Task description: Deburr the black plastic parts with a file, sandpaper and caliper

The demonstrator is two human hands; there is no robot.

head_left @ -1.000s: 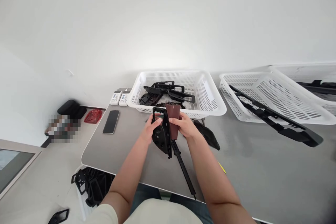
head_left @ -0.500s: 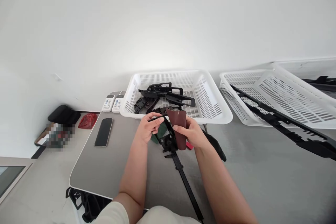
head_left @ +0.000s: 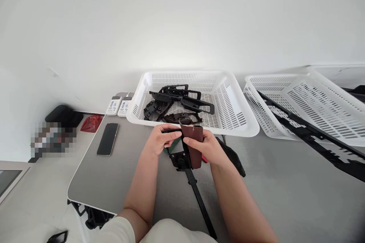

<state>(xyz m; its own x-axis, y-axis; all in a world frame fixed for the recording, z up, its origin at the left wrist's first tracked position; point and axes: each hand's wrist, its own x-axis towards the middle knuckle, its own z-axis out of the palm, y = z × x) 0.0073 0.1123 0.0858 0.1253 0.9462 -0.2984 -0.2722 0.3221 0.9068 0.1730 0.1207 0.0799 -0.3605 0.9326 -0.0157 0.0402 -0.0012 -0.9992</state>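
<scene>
My left hand (head_left: 156, 139) is closed on the upper frame end of a long black plastic part (head_left: 180, 160), whose narrow strip slants down toward my body. In my right hand (head_left: 211, 148) is a folded reddish-brown sheet of sandpaper (head_left: 195, 156), pinched between thumb and fingers. Its left edge lies against the side of the black frame. Behind the frame, something green (head_left: 174, 145) shows in part. A bit of a red object (head_left: 204, 158) peeks out beside the sandpaper, mostly hidden by my right hand.
Beyond my hands, a white basket (head_left: 252, 127) holds several black plastic parts (head_left: 182, 100). Another white basket (head_left: 265, 127) stands at right, with a long black part (head_left: 313, 134) leaning over its rim. A black cloth-like item (head_left: 234, 159) lies by my right wrist; a phone (head_left: 107, 139) lies left.
The sandpaper has come closer to my left fingertips and now overlaps the frame's edge. The frame has turned slightly, so its opening shows more. The camera view has shifted a little.
</scene>
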